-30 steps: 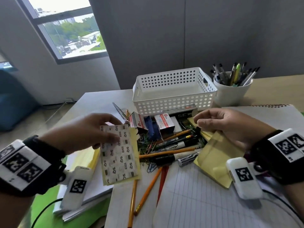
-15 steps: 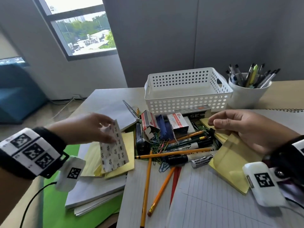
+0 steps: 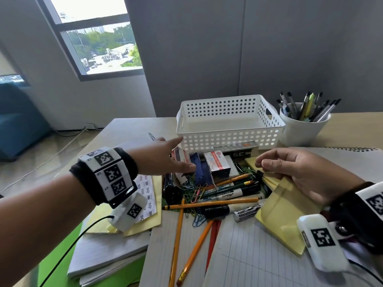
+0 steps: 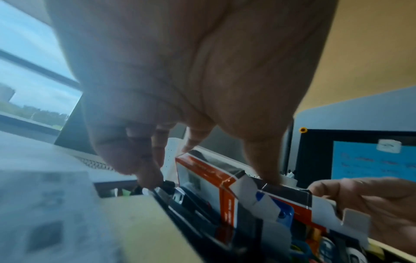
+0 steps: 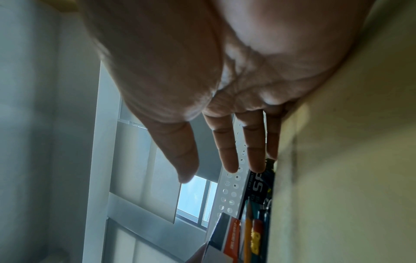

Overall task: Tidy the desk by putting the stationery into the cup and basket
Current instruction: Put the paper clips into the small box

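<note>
A white perforated basket (image 3: 228, 139) stands empty at the back of the desk, with a white cup (image 3: 302, 129) full of pens to its right. In front lies a heap of pencils (image 3: 209, 204), markers (image 3: 228, 194), paper clips (image 3: 194, 191) and small staple boxes (image 3: 216, 163). My left hand (image 3: 186, 152) reaches over a red-and-white box (image 3: 182, 177) with its fingers straight. In the left wrist view that left hand (image 4: 210, 181) has its thumb on the box's (image 4: 202, 178) top flap. My right hand (image 3: 263, 162) hovers relaxed over yellow sticky notes (image 3: 286, 204), holding nothing. A sticker sheet (image 3: 148, 191) lies on yellow paper under my left wrist.
A spiral pad (image 3: 342, 160) lies at the right and lined paper (image 3: 259, 255) in front. At the left a stack of notebooks (image 3: 107, 251) sits on a green mat (image 3: 56, 266). A grey wall stands close behind the basket.
My left hand has let go of the sticker sheet, which now lies on the yellow paper, and has reached forward to the red-and-white box. The right hand has hardly moved.
</note>
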A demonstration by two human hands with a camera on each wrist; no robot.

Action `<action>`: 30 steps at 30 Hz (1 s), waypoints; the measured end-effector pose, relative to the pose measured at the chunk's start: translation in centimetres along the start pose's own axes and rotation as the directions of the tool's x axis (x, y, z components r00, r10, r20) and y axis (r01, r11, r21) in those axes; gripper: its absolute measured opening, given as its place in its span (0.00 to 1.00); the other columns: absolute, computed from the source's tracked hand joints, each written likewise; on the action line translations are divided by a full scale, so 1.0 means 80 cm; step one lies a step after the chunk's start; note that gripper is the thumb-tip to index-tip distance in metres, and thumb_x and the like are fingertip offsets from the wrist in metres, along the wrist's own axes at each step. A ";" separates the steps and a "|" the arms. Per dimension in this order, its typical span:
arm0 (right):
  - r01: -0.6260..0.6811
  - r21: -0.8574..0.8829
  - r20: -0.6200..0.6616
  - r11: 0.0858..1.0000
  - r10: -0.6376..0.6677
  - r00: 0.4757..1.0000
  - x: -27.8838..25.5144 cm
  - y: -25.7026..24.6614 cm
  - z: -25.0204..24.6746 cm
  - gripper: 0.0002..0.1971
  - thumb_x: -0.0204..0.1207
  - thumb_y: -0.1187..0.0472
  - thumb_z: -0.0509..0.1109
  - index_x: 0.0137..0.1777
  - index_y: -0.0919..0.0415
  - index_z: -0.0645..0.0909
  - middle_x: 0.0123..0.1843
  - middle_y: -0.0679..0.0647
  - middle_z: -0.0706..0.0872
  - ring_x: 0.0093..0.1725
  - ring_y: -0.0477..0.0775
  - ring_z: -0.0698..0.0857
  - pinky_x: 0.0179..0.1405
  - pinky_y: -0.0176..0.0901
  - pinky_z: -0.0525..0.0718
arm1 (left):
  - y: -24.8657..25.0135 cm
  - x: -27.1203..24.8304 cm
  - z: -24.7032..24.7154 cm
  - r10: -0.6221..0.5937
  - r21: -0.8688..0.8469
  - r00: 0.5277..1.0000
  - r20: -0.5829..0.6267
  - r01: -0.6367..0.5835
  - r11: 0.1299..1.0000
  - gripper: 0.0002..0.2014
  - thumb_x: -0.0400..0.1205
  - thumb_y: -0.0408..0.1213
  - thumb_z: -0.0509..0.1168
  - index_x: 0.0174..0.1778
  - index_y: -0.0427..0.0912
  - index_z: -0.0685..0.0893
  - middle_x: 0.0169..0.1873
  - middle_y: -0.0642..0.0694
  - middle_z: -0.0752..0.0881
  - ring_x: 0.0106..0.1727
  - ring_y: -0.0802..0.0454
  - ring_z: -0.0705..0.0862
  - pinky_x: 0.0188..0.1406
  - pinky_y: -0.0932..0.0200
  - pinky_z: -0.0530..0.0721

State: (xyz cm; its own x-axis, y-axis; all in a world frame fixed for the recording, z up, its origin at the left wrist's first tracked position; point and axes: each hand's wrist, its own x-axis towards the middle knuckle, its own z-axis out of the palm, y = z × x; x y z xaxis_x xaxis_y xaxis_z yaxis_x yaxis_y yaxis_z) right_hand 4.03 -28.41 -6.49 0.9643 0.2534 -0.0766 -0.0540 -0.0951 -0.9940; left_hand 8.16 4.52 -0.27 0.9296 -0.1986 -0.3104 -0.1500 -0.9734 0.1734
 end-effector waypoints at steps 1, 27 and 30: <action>-0.001 -0.008 -0.007 1.000 0.001 1.000 0.001 0.000 0.001 0.41 0.43 0.35 0.91 0.54 0.59 0.92 0.60 0.63 0.91 0.59 0.54 0.89 0.59 0.41 0.88 | 0.001 0.001 0.000 0.007 0.002 1.000 0.021 -0.007 1.000 0.59 0.66 0.77 0.69 0.90 0.64 0.47 0.83 0.46 0.64 0.76 0.43 0.75 0.74 0.51 0.74; 0.022 -0.012 -0.054 1.000 -0.023 0.998 -0.007 -0.014 0.001 0.43 0.37 0.32 0.90 0.52 0.55 0.92 0.62 0.64 0.90 0.61 0.57 0.87 0.60 0.50 0.79 | -0.035 -0.019 0.008 0.193 -0.986 0.975 0.113 0.086 0.142 0.27 0.69 0.45 0.84 0.61 0.34 0.92 0.60 0.30 0.89 0.45 0.46 0.90 0.48 0.56 0.93; 0.052 -0.132 -0.058 0.990 -0.061 0.996 -0.014 -0.036 0.001 0.39 0.44 0.31 0.88 0.56 0.50 0.91 0.58 0.52 0.92 0.61 0.51 0.88 0.60 0.49 0.78 | -0.039 -0.027 0.022 0.162 -0.971 0.986 0.050 0.086 -0.223 0.20 0.81 0.37 0.70 0.66 0.30 0.88 0.65 0.29 0.87 0.52 0.41 0.92 0.54 0.54 0.92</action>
State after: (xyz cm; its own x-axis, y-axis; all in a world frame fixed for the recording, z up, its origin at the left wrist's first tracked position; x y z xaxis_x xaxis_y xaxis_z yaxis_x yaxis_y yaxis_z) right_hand 3.06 -28.37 -3.53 0.9792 0.2023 -0.0116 0.0314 -0.2079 -0.9776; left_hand 6.01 7.77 -1.80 0.8749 -0.3590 -0.3250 0.4406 0.3116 0.8419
